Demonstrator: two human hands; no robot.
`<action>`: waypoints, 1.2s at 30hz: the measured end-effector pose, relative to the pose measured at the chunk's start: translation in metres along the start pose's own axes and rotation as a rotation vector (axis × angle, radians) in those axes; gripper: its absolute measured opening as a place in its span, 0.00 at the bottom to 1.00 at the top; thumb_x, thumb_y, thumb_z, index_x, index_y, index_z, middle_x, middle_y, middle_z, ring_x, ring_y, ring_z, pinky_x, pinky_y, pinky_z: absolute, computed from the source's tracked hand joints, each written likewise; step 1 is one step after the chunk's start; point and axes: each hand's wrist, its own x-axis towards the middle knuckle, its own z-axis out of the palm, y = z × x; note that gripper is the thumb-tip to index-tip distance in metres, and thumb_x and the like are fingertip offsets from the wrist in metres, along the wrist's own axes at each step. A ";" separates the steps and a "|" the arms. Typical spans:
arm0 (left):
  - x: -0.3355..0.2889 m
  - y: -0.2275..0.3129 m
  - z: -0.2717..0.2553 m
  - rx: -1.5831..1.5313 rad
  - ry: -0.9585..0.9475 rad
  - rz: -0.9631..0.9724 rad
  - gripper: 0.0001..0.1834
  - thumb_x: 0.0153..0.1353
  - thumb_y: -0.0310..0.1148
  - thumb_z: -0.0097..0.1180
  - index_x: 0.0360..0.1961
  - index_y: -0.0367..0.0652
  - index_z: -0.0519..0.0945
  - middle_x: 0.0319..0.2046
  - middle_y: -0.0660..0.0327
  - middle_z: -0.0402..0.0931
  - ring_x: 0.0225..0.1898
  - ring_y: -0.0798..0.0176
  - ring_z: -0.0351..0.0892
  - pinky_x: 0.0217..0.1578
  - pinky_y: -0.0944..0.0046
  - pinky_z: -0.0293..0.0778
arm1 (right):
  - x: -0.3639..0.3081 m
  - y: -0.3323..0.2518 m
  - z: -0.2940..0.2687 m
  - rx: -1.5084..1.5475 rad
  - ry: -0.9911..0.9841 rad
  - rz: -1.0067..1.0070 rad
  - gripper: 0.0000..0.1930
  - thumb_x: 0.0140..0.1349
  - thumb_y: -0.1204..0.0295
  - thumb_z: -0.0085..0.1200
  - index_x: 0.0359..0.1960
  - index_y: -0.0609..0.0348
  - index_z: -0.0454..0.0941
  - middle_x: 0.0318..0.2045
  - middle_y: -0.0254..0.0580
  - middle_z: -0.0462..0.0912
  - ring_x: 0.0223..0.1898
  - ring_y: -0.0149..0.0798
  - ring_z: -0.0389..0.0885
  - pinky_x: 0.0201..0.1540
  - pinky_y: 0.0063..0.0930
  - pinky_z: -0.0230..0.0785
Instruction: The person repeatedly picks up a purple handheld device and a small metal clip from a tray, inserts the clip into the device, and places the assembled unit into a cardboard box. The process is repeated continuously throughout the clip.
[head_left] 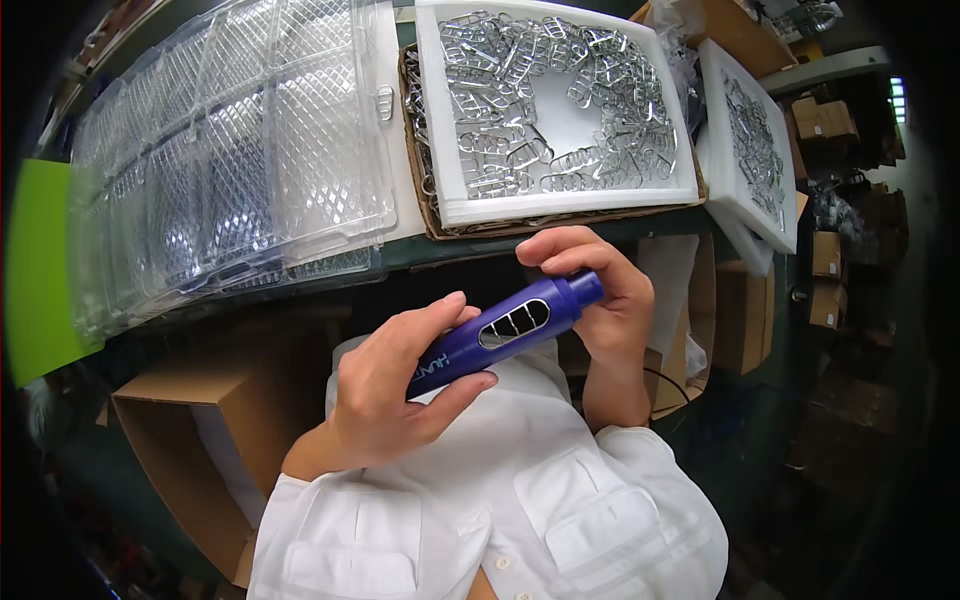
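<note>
A purple, tube-shaped handle (455, 352) lies slantwise in front of my chest, its narrower collar end up and to the right. Set into its upper face is an oval black panel with a silver slotted trim piece (514, 324). My left hand (395, 375) grips the lower left end, thumb on the near side and fingers on the far side. At the collar end, my right hand (612, 300) is curled around the handle with its index finger bent above; part of its grip is hidden behind the tube.
Beyond my hands, a white foam tray (560, 205) full of silver trim pieces rests on a cardboard box. Another such tray (715, 150) leans at right. Clear plastic blister trays (230, 150) are stacked at left beside a green sheet (40, 270). An open cardboard box (190, 385) stands lower left.
</note>
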 end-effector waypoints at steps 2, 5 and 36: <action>-0.002 0.000 0.002 0.037 0.025 0.034 0.42 0.51 0.21 0.79 0.67 0.32 0.72 0.49 0.44 0.85 0.48 0.54 0.89 0.46 0.59 0.85 | 0.002 0.003 -0.002 -0.042 -0.002 -0.027 0.25 0.49 0.99 0.50 0.50 0.70 0.81 0.55 0.59 0.82 0.60 0.47 0.82 0.62 0.35 0.76; 0.000 0.001 0.005 0.045 0.035 0.033 0.38 0.51 0.23 0.80 0.63 0.32 0.74 0.49 0.44 0.85 0.48 0.52 0.89 0.47 0.59 0.86 | 0.001 0.008 -0.003 -0.024 0.016 -0.037 0.26 0.49 0.99 0.51 0.50 0.69 0.81 0.55 0.58 0.82 0.60 0.47 0.83 0.61 0.34 0.77; 0.019 -0.019 0.038 -0.388 -0.225 -0.498 0.20 0.65 0.28 0.61 0.55 0.28 0.80 0.28 0.61 0.84 0.27 0.71 0.80 0.30 0.71 0.75 | -0.024 -0.005 0.013 0.357 -0.020 0.264 0.24 0.71 0.83 0.56 0.67 0.65 0.65 0.64 0.56 0.79 0.64 0.40 0.79 0.57 0.30 0.80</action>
